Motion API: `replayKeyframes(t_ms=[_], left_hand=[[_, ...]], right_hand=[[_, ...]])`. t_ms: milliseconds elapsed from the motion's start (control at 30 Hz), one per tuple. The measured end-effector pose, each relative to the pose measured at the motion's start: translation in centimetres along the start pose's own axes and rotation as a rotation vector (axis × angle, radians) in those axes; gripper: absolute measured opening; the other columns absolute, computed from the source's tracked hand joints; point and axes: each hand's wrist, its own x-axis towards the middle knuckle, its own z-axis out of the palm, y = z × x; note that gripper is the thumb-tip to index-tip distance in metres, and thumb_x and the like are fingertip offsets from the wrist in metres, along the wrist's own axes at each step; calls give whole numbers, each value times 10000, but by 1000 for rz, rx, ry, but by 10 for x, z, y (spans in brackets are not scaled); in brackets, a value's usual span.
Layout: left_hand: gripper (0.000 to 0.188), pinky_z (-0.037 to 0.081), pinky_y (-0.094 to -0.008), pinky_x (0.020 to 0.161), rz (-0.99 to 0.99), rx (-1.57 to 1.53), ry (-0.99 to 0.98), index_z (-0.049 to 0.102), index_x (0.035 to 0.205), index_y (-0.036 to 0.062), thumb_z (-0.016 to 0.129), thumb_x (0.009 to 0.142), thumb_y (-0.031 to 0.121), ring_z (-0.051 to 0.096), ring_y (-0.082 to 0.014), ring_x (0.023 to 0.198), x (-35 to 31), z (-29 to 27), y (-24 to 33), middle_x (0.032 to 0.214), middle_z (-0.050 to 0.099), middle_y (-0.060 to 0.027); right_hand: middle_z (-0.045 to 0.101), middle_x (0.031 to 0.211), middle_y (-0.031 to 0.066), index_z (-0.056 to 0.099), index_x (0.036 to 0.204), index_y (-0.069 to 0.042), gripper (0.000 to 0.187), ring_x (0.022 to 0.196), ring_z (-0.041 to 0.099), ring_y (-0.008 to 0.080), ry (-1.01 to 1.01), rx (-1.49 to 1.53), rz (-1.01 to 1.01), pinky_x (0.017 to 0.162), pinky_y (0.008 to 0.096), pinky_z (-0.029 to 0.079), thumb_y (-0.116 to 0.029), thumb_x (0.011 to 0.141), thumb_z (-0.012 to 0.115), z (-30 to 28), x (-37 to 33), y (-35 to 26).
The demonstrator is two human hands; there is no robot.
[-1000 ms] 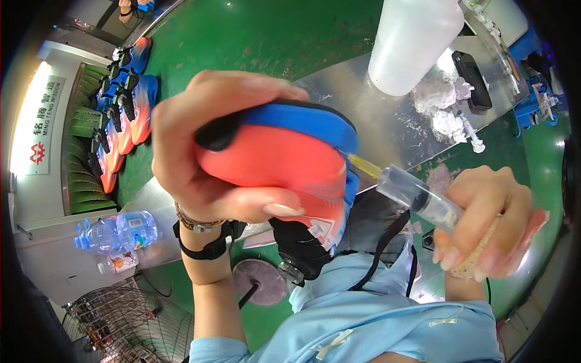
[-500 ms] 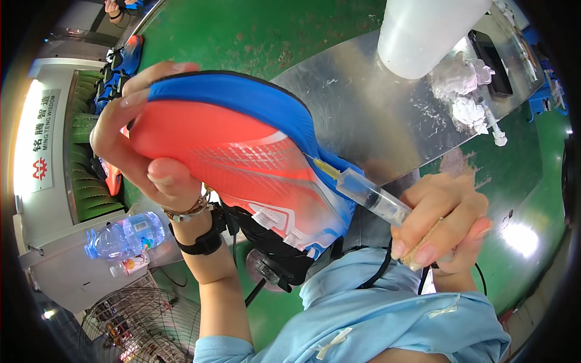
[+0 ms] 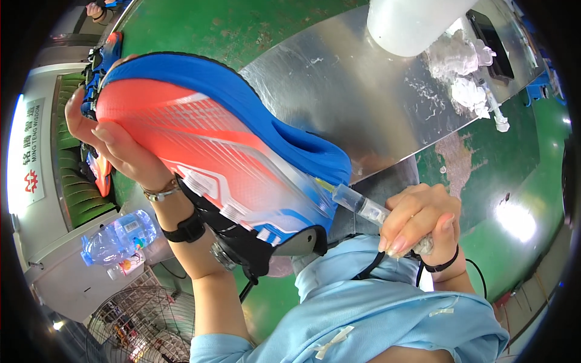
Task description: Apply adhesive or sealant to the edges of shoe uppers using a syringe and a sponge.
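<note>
A sports shoe (image 3: pixel 200 139) with an orange-red and white upper and a thick blue sole is tilted on its side in front of me. My left hand (image 3: pixel 121 145) grips it by the toe, with some fingers hidden behind it. In my right hand (image 3: pixel 420 221) is a clear syringe (image 3: pixel 363 206) with a yellowish tip. That tip meets the heel side, near the line between upper and sole. A small rough greyish wad (image 3: pixel 425 245) shows under my right fingers; what it is I cannot tell.
A metal tabletop (image 3: pixel 315 78) lies beyond the shoe, bearing a white container (image 3: pixel 414 24), crumpled white tissue (image 3: pixel 469 97), another syringe (image 3: pixel 497 115) and a dark phone-like object (image 3: pixel 491 48). At left are a plastic bottle (image 3: pixel 121 239), a wire fan guard (image 3: pixel 142 320) and other shoes (image 3: pixel 100 172).
The shoe has shifted left and turned, showing more of its sole at the heel. My left hand moved left with it. My right hand and the syringe moved slightly left and down.
</note>
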Motion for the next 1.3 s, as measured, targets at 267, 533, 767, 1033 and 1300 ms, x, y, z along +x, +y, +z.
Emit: replayKeyframes(t_ms=[267, 533, 767, 1033, 1300], left_hand=[[541, 309, -156, 631, -309, -141, -91, 387, 1213, 42, 402, 876, 464, 362, -33, 671, -9, -1, -15, 747, 406, 38], [441, 312, -164, 655, -310, -82, -47, 407, 1202, 36, 413, 904, 361, 371, -41, 699, -15, 1, -29, 772, 418, 23], [294, 396, -240, 804, -461, -103, -21, 470, 1059, 28, 533, 867, 242, 489, -95, 897, -56, -14, -58, 972, 533, -57], [226, 461, -217, 571, -1148, -358, -71, 443, 1047, 100, 528, 867, 208, 540, -91, 738, -108, -83, -28, 870, 539, -41], [294, 514, -239, 624, -1614, -452, -297, 435, 1158, 59, 473, 882, 154, 589, -128, 804, -149, -144, 69, 970, 556, -42]], right_hand=[[606, 658, 138, 611, 697, 2, 516, 506, 558, 207, 76, 27, 83, 453, 275, 407, -311, 933, 277, -11, -20, 2], [601, 654, 138, 599, 694, 21, 513, 558, 577, 240, 98, -5, 103, 518, 298, 448, -283, 935, 264, -16, -27, 3], [603, 704, 159, 595, 730, 46, 515, 615, 582, 222, 163, -66, 70, 559, 291, 451, -271, 937, 245, -8, -16, 12], [570, 652, 106, 579, 794, 59, 505, 549, 527, 125, 277, -14, 81, 509, 231, 411, -251, 951, 212, 10, 7, 31], [571, 653, 87, 587, 816, 48, 521, 547, 518, 101, 355, 35, 188, 495, 212, 426, -297, 955, 222, 25, 8, 25]])
